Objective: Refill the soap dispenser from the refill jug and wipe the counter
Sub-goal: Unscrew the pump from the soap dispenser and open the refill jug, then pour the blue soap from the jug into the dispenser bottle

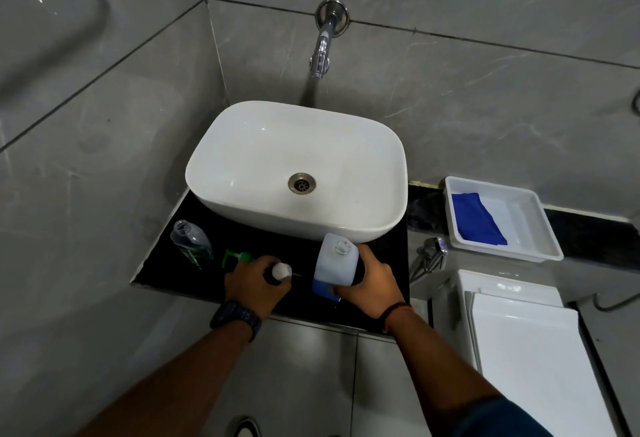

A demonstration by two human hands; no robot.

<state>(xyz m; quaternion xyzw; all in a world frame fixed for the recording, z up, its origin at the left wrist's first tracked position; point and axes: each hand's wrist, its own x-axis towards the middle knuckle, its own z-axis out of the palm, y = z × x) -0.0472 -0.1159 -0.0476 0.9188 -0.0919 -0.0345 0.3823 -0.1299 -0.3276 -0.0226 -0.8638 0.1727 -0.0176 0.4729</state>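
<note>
The right hand [369, 280] wraps around the refill jug [335, 265], which stands on the black counter [162, 256] at five o'clock from the white sink [298, 173]; the jug's mouth is open at the top and blue liquid shows low in its body; the hand covers the jug's right side. The left hand [254, 280] is closed around a white cap [281, 270], pinched between thumb and fingers; what lies under the palm is hidden. A green pump head [239, 257] lies on the counter at eleven o'clock from that hand, its tube partly covered by the knuckles. The clear soap bottle [191, 241] stands open-necked at seven o'clock from the sink, well left of the jug; its green label is too blurred to read. A white tray [540, 228] at three o'clock holds a blue cloth [476, 220]; the wall tap [323, 41] hangs at twelve o'clock; a white toilet tank [519, 332] is cut off at the lower right.
</note>
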